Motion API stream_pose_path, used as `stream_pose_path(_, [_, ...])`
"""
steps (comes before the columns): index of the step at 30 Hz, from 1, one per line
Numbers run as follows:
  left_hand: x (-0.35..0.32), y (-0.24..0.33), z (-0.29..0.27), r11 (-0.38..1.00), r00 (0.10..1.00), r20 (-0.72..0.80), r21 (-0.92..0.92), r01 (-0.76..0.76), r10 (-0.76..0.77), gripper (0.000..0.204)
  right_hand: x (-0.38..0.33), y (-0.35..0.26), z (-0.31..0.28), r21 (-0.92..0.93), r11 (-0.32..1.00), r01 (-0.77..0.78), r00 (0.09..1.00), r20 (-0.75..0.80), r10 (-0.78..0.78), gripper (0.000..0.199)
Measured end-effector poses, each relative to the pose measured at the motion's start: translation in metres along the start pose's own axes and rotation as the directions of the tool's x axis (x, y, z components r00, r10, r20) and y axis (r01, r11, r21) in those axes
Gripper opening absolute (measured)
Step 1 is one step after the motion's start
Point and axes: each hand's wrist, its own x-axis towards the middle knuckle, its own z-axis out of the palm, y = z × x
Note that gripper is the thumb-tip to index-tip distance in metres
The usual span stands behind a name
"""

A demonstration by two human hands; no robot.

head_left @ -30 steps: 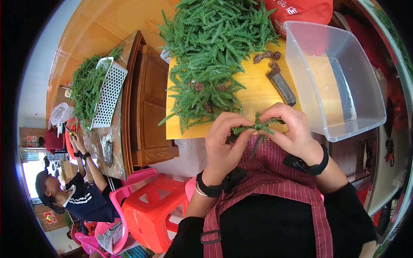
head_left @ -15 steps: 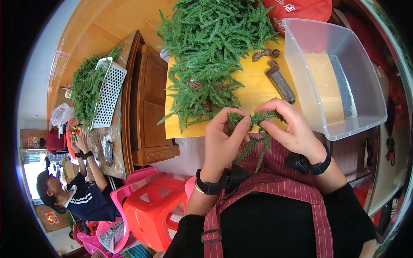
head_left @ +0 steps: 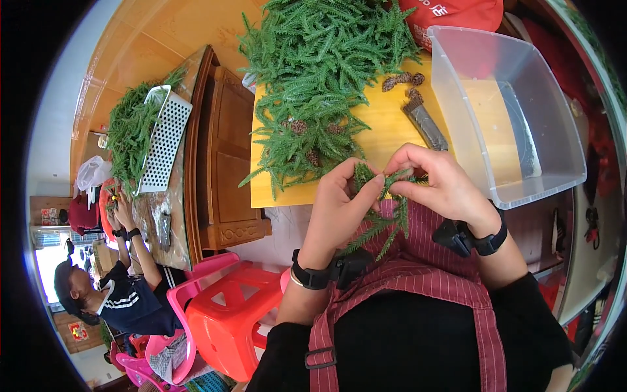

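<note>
Green fir-like sprigs (head_left: 382,209) sit pinched between both hands just above the person's lap, over the striped red apron (head_left: 418,287) and close to the near edge of the yellow table (head_left: 375,124). The left hand (head_left: 339,206) closes its thumb and fingers narrowly around the upper stems, and the right hand (head_left: 444,186) pinches the same bunch from the other side, its fingertips meeting the left's; the loose ends of the sprigs hang down between the wrists against the apron. Each wrist wears a black band with a small black device. On the table beyond the hands lies a large heap of green branches (head_left: 320,72), with a few small brown pine cones (head_left: 313,140) tucked into its near side and more cones (head_left: 401,80) lying bare on the yellow surface to the right. A dark flat tool (head_left: 426,124) lies just beside those cones, near the clear plastic tub (head_left: 562,150), which stands at the table's right end. To the left, well apart, a dark wooden cabinet (head_left: 225,157) stands next to another table that holds a white perforated basket (head_left: 164,140) with more greenery. Another person (head_left: 117,294) sits at lower left, hands on that table. Red and pink plastic stools (head_left: 222,307) stand by the person's left knee.
</note>
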Motion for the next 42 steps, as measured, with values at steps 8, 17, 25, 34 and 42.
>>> stream_pose_path(8, [-0.001, 0.000, -0.001, 0.999, 0.999, -0.001, 0.018, -0.038, 0.038, 0.010, -0.004, 0.003, 0.007, 0.260, 0.963, -0.070, 0.997, -0.011, 0.075, 0.014])
stream_pose_path(17, [0.002, 0.022, -0.014, 0.789, 0.923, 0.291, -0.490, 0.371, -0.254, 0.022, -0.004, 0.008, 0.001, 0.530, 0.786, -0.318, 0.947, 0.224, 0.233, 0.010])
stream_pose_path(25, [0.002, -0.009, -0.015, 0.913, 0.953, 0.288, -0.407, 0.033, 0.094, 0.022, -0.014, 0.030, 0.018, 0.855, 0.327, -0.402, 0.916, 0.373, 0.149, 0.015])
stream_pose_path(34, [0.008, -0.019, -0.023, 0.948, 0.896, 0.310, -0.131, -0.291, 0.318, 0.018, -0.015, 0.021, 0.022, 0.846, 0.212, -0.489, 0.872, 0.471, 0.134, 0.027])
stream_pose_path(42, [0.005, -0.014, -0.014, 0.957, 0.928, 0.295, -0.244, -0.159, 0.229, 0.014, -0.021, 0.037, 0.022, 0.869, 0.114, -0.482, 0.873, 0.487, -0.024, 0.022])
